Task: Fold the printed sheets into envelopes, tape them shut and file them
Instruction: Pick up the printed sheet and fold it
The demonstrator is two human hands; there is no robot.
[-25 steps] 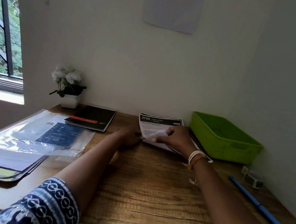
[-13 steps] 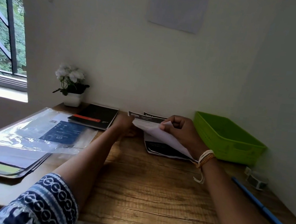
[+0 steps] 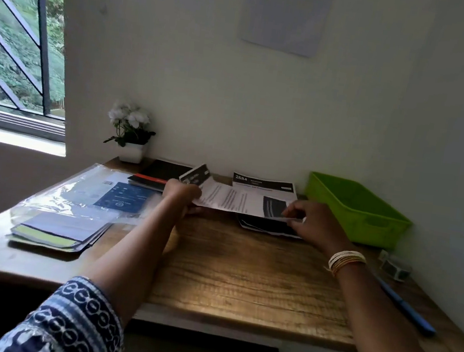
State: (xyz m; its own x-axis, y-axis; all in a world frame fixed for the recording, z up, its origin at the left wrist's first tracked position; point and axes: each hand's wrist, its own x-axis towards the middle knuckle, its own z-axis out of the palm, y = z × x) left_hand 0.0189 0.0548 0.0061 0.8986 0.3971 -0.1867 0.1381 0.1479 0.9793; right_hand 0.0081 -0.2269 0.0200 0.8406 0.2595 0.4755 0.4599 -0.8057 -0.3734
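A printed sheet [image 3: 236,200] with black bands hangs just above the far part of the wooden desk [image 3: 241,277]. My left hand [image 3: 182,196] pinches its left end and my right hand [image 3: 311,223] pinches its right end. Under it lies a stack of more printed sheets [image 3: 262,183], the top one headed 2684. A small tape dispenser [image 3: 395,268] sits at the right edge of the desk, below the green tray [image 3: 358,213].
A clear plastic sleeve with dark booklets [image 3: 88,201] covers the left of the desk. A black notebook [image 3: 160,173] and a white flower pot [image 3: 131,133] stand at the back left. A blue pen [image 3: 402,307] lies at the right. Walls close in behind and to the right.
The top sheet has been lifted off the stack and turned sideways. My left hand has taken hold of its left end; my right hand moved right along it.
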